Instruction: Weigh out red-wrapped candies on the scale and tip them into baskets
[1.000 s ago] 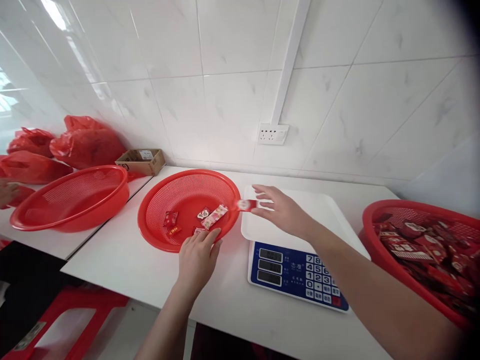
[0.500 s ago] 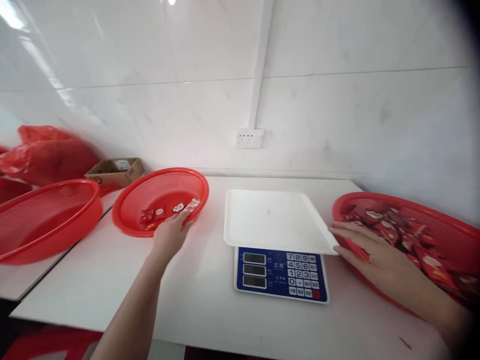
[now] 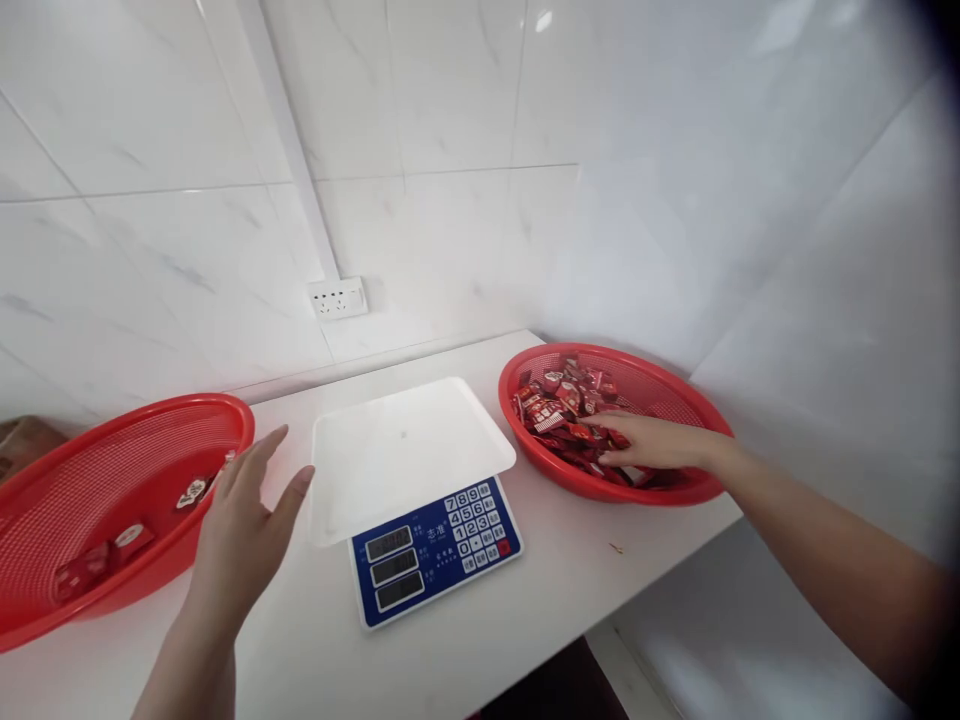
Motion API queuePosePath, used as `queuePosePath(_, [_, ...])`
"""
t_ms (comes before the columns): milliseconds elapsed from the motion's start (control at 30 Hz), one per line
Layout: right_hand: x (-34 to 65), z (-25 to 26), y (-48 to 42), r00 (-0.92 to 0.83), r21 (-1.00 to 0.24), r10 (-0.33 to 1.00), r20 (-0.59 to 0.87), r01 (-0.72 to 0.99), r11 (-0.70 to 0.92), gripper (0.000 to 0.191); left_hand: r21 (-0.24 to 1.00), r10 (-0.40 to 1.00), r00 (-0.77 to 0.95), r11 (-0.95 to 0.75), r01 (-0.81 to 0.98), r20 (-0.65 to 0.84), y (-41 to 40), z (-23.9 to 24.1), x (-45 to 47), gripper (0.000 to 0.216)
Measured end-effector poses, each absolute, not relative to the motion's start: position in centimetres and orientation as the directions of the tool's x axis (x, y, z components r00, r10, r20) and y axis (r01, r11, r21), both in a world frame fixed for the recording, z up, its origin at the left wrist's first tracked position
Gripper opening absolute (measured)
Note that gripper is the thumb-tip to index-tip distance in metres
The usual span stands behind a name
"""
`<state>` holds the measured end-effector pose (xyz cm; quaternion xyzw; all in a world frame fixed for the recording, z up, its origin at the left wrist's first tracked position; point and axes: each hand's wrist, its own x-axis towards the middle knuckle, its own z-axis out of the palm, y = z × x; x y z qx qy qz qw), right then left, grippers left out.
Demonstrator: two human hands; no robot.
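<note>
My left hand [image 3: 244,520] is raised beside the rim of the left red basket [image 3: 187,400], thumb and fingers apart and nothing in them. A few small red packets [image 3: 86,570] lie in that basket. Over the right red basket [image 3: 675,400], my right hand [image 3: 645,440] reaches in with fingers stretched out, their tips at a heap of red wrapped packets [image 3: 574,400]. Whether the fingertips press on any packet is hard to tell. Between the baskets stands a digital scale [image 3: 442,545] with a bare white pan [image 3: 405,440].
A wall socket [image 3: 337,298] sits above the white table [image 3: 300,650]. Part of a cardboard box [image 3: 26,445] shows at the far left. A small scrap [image 3: 616,548] lies near the table's front edge. The walls meet close behind the right basket.
The view has turned right. My left hand has come out of the left basket and opened. My right hand has moved from the scale pan's edge into the right basket.
</note>
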<state>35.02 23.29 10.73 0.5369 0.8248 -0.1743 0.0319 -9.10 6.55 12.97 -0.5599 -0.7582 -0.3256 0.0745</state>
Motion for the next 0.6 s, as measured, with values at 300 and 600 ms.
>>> queuePosePath(300, [34.0,7.5,24.4,-0.388,-0.204,0.911,-0.14,0.912,0.357,0.061,0.571,0.896,-0.176,-0.1,0.815,0.409,7.3,11.7,-2.9,0.045])
queuePosePath(600, [34.7,10.3,24.7,-0.288,-0.376,0.958,0.001,0.887,0.267,0.043,0.6,0.885,-0.184,-0.125,0.79,0.427,7.0,13.1,-2.5,0.046])
